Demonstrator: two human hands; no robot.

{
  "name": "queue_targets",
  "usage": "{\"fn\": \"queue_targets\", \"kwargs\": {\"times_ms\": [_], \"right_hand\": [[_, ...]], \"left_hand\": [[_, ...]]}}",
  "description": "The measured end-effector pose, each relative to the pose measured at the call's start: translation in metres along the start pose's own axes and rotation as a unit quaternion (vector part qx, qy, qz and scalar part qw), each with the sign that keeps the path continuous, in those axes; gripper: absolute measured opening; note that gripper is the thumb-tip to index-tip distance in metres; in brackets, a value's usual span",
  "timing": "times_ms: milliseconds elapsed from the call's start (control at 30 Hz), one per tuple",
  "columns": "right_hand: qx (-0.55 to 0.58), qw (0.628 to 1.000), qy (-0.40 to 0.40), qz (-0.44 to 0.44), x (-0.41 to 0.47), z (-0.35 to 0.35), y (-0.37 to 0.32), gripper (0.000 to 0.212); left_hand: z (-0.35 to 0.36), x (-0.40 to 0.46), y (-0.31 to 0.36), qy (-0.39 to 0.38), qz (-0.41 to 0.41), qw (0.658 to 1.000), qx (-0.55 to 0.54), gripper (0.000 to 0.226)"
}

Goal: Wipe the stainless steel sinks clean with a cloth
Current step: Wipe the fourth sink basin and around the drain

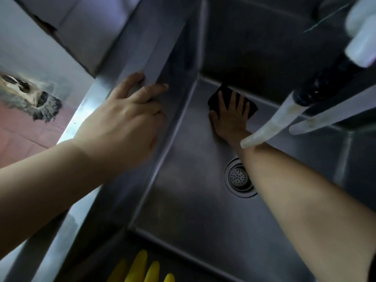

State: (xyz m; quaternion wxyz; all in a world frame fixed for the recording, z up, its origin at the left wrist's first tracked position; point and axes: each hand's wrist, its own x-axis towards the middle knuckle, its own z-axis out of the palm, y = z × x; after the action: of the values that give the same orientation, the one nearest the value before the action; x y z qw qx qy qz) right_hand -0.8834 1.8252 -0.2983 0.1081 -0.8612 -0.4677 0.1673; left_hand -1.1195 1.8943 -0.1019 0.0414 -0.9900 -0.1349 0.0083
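I look down into a deep stainless steel sink with a round perforated drain in its floor. My right hand reaches to the far corner of the floor and presses flat, fingers spread, on a dark cloth. My left hand rests on the sink's left rim, fingers curled over the edge, holding nothing else.
A pale, stained faucet spout and a second tube hang over my right forearm. A white object is at the top right. Yellow glove fingers lie at the near edge. Red floor tiles show on the left.
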Motion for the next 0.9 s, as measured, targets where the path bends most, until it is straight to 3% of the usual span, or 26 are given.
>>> {"fn": "queue_targets", "kwargs": {"times_ms": [133, 333, 500, 667, 900], "right_hand": [[-0.105, 0.994, -0.033, -0.027, 0.011, 0.015, -0.011, 0.064], [-0.122, 0.967, -0.089, -0.207, -0.064, 0.048, -0.046, 0.068], [-0.124, 0.926, -0.101, -0.342, -0.157, 0.069, -0.069, 0.065], [-0.184, 0.861, -0.180, -0.438, -0.212, 0.074, -0.078, 0.057], [-0.212, 0.803, -0.201, -0.520, -0.241, 0.038, -0.024, 0.062]], "left_hand": [[0.001, -0.001, 0.001, 0.010, -0.002, 1.000, 0.002, 0.027], [0.002, -0.001, 0.000, 0.009, -0.016, 1.000, -0.001, 0.031], [0.001, -0.001, 0.002, 0.018, -0.018, 1.000, -0.009, 0.027], [0.004, -0.002, 0.000, 0.030, -0.015, 0.999, -0.022, 0.028], [-0.005, -0.002, 0.003, 0.001, -0.022, 1.000, -0.018, 0.032]]}}
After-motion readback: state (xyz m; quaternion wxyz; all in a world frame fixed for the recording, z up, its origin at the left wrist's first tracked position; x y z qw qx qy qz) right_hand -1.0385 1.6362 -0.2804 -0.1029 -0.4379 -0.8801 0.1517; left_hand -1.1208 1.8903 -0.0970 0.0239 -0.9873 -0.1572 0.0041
